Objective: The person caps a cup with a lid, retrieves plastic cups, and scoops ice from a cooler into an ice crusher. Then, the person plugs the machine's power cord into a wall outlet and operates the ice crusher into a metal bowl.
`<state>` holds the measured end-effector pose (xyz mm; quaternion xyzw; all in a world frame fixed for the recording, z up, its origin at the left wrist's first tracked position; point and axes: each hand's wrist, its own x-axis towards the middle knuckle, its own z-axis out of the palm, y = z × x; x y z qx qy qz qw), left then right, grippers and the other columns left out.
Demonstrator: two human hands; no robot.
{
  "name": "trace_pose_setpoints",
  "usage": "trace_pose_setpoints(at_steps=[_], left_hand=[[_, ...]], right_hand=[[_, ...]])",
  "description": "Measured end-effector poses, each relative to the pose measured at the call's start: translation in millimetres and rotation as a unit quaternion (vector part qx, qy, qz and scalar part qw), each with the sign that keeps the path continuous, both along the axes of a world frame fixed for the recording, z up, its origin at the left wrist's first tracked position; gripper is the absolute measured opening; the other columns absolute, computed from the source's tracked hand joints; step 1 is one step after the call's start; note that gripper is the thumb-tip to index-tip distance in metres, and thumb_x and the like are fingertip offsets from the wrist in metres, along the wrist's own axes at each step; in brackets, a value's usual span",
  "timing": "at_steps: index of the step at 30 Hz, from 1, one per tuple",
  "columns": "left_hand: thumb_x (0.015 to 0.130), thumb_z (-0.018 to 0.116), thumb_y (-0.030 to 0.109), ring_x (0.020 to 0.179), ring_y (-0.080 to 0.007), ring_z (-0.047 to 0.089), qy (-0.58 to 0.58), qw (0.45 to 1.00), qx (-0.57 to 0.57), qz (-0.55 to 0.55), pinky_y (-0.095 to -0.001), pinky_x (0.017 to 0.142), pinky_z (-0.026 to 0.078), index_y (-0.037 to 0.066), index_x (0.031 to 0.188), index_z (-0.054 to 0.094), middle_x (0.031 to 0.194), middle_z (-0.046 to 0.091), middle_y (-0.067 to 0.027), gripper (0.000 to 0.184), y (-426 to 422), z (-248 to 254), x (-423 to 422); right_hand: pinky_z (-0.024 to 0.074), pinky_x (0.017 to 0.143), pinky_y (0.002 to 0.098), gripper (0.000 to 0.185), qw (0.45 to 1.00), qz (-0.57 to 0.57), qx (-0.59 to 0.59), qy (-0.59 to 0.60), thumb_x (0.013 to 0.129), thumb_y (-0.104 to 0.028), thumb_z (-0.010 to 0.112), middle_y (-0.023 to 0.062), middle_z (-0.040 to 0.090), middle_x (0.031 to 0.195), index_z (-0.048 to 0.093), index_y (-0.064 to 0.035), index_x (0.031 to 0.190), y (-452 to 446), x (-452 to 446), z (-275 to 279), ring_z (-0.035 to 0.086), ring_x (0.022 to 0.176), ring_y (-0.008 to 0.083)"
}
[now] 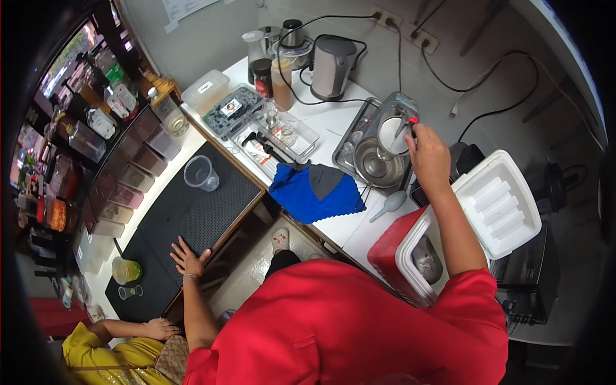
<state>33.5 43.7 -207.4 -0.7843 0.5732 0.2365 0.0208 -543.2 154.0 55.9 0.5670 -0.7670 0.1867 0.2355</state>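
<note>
My left hand (188, 262) lies with spread fingers on the black bar mat (173, 224), holding nothing. On the same mat stand a clear plastic cup (201, 174), a cup of yellow-green drink (126, 271) and a small clear measuring cup (130, 292). My right hand (430, 156) is closed at a round container with a white inside (391, 136). A thin utensil with a red end (412, 120) reaches into that container by my fingers; its kind and how I grip it are unclear. Beside it sits a metal strainer (377, 163).
A blue-and-grey cloth (321, 192) hangs over the counter edge. Near my right arm stands a red cooler (399, 247) with its white lid (497, 204) open. An electric kettle (332, 67) and cables are behind. Another person in a yellow top (112, 353) is at lower left.
</note>
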Motion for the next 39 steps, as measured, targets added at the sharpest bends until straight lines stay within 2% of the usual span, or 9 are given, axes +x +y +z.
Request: trace_pose_setpoints(at_steps=[7, 14, 18, 22, 26, 28, 32, 34, 39], left_hand=[[0.063, 0.082, 0.046, 0.144, -0.0386, 0.008, 0.03, 0.975, -0.218, 0.012, -0.057, 0.112, 0.01, 0.021, 0.152, 0.011, 0.157, 0.014, -0.0145, 0.116, 30.4, 6.9, -18.7], [0.083, 0.065, 0.016, 0.125, -0.0357, 0.042, 0.148, 0.82, -0.501, -0.234, -0.0433, 0.104, 0.029, 0.0, 0.13, 0.046, 0.13, 0.051, -0.0158, 0.053, 69.0, 80.3, -141.3], [0.085, 0.06, 0.007, 0.105, -0.0297, 0.057, 0.323, 0.79, -0.321, -0.412, -0.0385, 0.094, 0.041, 0.004, 0.118, 0.056, 0.11, 0.062, -0.0149, 0.033, 26.1, 124.7, -237.0], [0.088, 0.064, 0.024, 0.103, -0.0227, 0.059, 0.522, 0.739, 0.075, -0.419, -0.0312, 0.09, 0.045, 0.003, 0.121, 0.054, 0.111, 0.063, -0.012, 0.04, -4.6, 80.0, -331.0], [0.092, 0.058, 0.041, 0.103, -0.0175, 0.058, 0.414, 0.763, 0.354, -0.348, -0.0336, 0.09, 0.046, 0.008, 0.127, 0.046, 0.111, 0.059, -0.0056, 0.05, 4.3, 68.7, -418.5], [0.093, 0.057, 0.037, 0.092, -0.0109, 0.059, 0.451, 0.688, 0.495, -0.279, -0.0297, 0.082, 0.048, 0.008, 0.115, 0.052, 0.098, 0.061, -0.0018, 0.036, 3.7, 50.9, -452.5], [0.097, 0.052, 0.032, 0.075, -0.0071, 0.055, 0.503, 0.676, 0.452, -0.292, -0.0246, 0.069, 0.046, 0.009, 0.104, 0.055, 0.082, 0.057, 0.0023, 0.025, 3.4, 47.0, -454.9], [0.1, 0.045, 0.028, 0.063, -0.007, 0.047, 0.507, 0.68, 0.389, -0.36, -0.0224, 0.06, 0.042, 0.007, 0.101, 0.056, 0.072, 0.049, 0.0037, 0.023, -14.5, 55.8, -432.8], [0.102, 0.04, 0.023, 0.059, -0.0069, 0.037, 0.536, 0.649, 0.359, -0.403, -0.022, 0.055, 0.035, 0.003, 0.101, 0.054, 0.068, 0.041, 0.0037, 0.025, -48.3, 74.4, -350.0]], right_hand=[[0.0482, 0.063, 0.0442, 0.017, 0.998, 0.057, -0.016, -0.029, 0.086, -0.017, 0.063, 0.013, 0.06, 0.086, 0.055, -0.0063, 0.095, -5.7, -20.1, 8.4, 0.06, 0.076, 0.0354], [0.0483, 0.065, 0.0461, 0.018, 0.999, -0.001, -0.047, -0.008, 0.09, -0.025, 0.057, 0.0146, 0.062, 0.085, 0.056, -0.0079, 0.095, -35.1, -73.8, 38.4, 0.062, 0.079, 0.0371], [0.0499, 0.065, 0.046, 0.016, 0.997, -0.046, -0.056, 0.034, 0.089, -0.021, 0.058, 0.0137, 0.065, 0.084, 0.056, -0.0053, 0.089, -59.3, -93.8, 48.7, 0.064, 0.079, 0.0359], [0.0494, 0.068, 0.0481, 0.019, 0.996, -0.077, -0.03, 0.046, 0.091, -0.023, 0.054, 0.0158, 0.067, 0.089, 0.058, -0.0048, 0.092, -70.5, -112.0, 49.2, 0.064, 0.082, 0.0376], [0.0491, 0.07, 0.0491, 0.022, 0.993, -0.112, 0.003, 0.031, 0.092, -0.026, 0.052, 0.0169, 0.067, 0.091, 0.059, -0.0064, 0.099, -73.5, -109.9, 49.4, 0.064, 0.085, 0.0384], [0.0485, 0.072, 0.0501, 0.028, 0.989, -0.148, 0.002, 0.007, 0.093, -0.031, 0.052, 0.0183, 0.067, 0.092, 0.059, -0.01, 0.111, -72.3, -106.2, 46.2, 0.063, 0.089, 0.0396], [0.0493, 0.069, 0.0451, 0.036, 0.982, -0.183, 0.045, 0.006, 0.094, -0.033, 0.051, 0.0147, 0.067, 0.094, 0.054, -0.0146, 0.124, -49.4, -71.2, 57.4, 0.066, 0.08, 0.0331], [0.0488, 0.061, 0.0337, 0.038, 0.973, -0.147, -0.127, -0.121, 0.097, -0.034, 0.049, 0.0111, 0.066, 0.093, 0.05, -0.0127, 0.128, -23.2, -37.1, 64.9, 0.063, 0.067, 0.0206], [0.0427, 0.054, 0.0229, 0.027, 0.653, 0.039, -0.213, -0.726, 0.096, -0.027, 0.052, 0.0063, 0.062, 0.083, 0.052, -0.0072, 0.113, 61.1, 54.9, 22.5, 0.059, 0.066, 0.013]])
